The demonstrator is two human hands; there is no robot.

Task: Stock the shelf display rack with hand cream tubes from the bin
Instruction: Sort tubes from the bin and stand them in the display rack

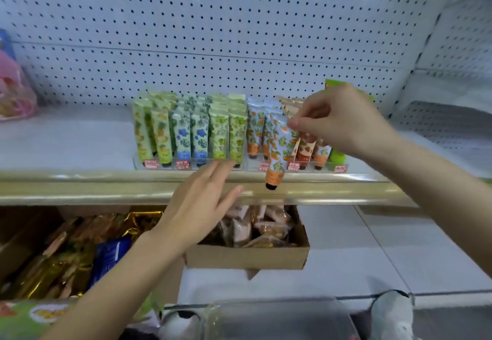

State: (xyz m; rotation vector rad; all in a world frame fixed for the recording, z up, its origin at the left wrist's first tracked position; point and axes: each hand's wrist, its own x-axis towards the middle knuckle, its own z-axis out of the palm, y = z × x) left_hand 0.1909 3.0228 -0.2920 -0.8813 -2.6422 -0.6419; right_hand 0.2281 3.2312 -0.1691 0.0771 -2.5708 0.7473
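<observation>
A clear display rack [186,162] on the white shelf holds rows of upright hand cream tubes [183,134] in green, blue, orange and red prints. My right hand [338,118] pinches the crimped top of an orange-print tube [278,156], which hangs cap down in front of the rack's orange row. My left hand [202,206] hovers with straight fingers just before the shelf's front rail, holding nothing. A clear plastic bin [266,318] shows at the bottom edge; its contents are not visible.
The beige shelf rail [80,185] runs across the view. Below it stand a cardboard box [247,257] of wrapped snacks and a box of gold and blue packets [80,249]. A pink bag [13,92] sits far left on the shelf. White pegboard [239,33] backs the shelf.
</observation>
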